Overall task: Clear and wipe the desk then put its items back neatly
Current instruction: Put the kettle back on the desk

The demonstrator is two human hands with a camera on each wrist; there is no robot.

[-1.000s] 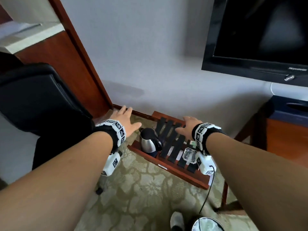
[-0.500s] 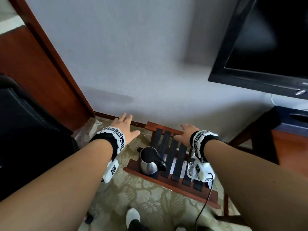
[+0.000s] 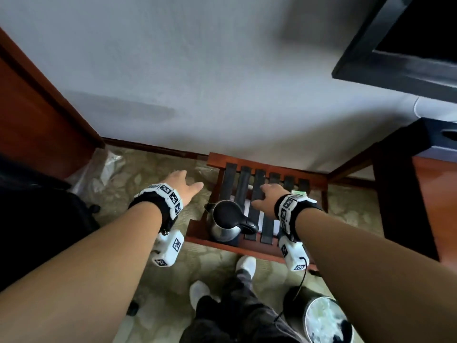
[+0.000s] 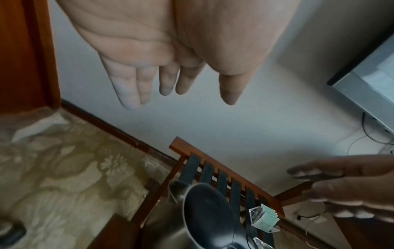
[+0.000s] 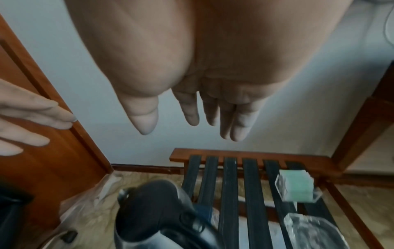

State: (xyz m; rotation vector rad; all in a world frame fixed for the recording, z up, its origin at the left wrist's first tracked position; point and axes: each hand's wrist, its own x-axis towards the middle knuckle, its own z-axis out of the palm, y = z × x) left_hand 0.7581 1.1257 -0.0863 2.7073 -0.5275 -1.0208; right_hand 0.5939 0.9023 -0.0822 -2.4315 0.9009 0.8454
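Observation:
A steel kettle with a black lid and handle [image 3: 228, 222] stands on the front left of a low wooden rack with black straps [image 3: 257, 186]. A clear holder with green packets [image 5: 297, 187] and a glass piece in clear wrap [image 5: 313, 230] sit on the rack's right part. My left hand [image 3: 183, 186] hovers with straight fingers over the carpet, left of the rack and above the kettle. My right hand [image 3: 268, 198] hovers over the straps beside the kettle, fingers straight. Both hands hold nothing.
The desk [image 3: 435, 201] with its dark edge stands at the right, a television [image 3: 400, 53] above it. A dark chair [image 3: 39, 219] is at the left, a clear plastic bag [image 3: 103, 169] on the patterned carpet, and a round bin [image 3: 326, 320] near my feet.
The view has tilted down and come closer to the rack. Both hands have lowered toward it, still empty and spread. My feet now show below.

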